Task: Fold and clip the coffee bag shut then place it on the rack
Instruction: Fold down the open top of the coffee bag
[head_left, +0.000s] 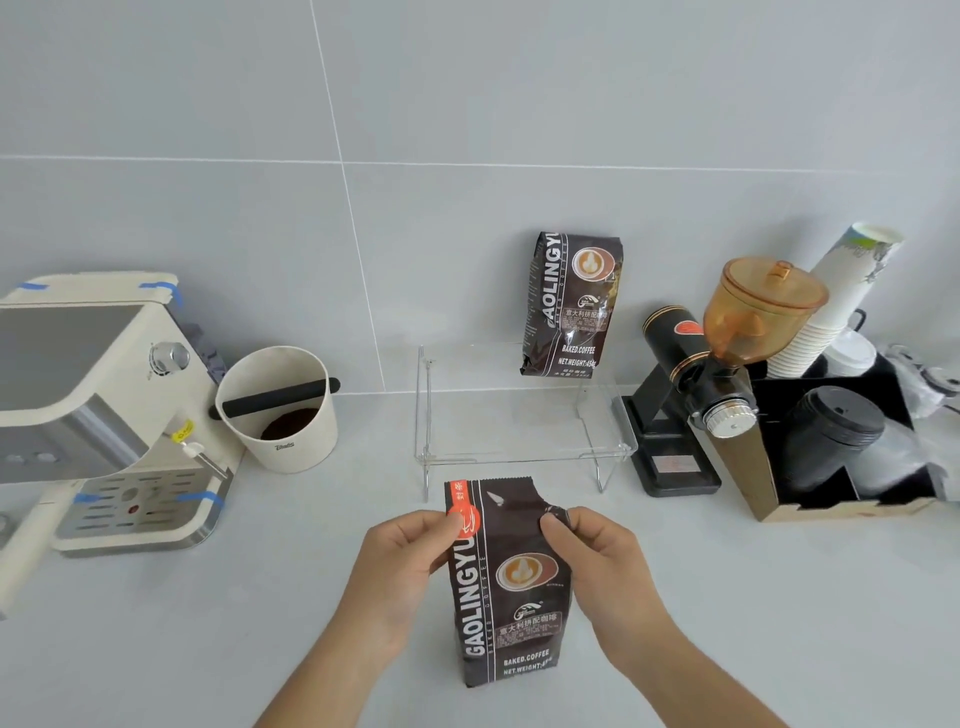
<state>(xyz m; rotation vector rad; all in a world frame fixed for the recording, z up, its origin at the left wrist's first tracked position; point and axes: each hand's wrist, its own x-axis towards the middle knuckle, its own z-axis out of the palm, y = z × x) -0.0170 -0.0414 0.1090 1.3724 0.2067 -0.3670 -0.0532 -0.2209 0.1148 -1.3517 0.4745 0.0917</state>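
pale grey counter (208, 623) under grey tiled wall, coffee bag (506, 587) upright near front edge, left hand (402, 566) pinching its upper left edge, right hand (597, 556) pinching its torn upper right corner, clear rack (519, 415) just behind, second bag (571, 306) standing on rack against wall

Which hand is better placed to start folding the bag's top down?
Right, probably: the right hand already pinches a bent corner of the coffee bag, while the left hand grips the flat edge, steadying it.
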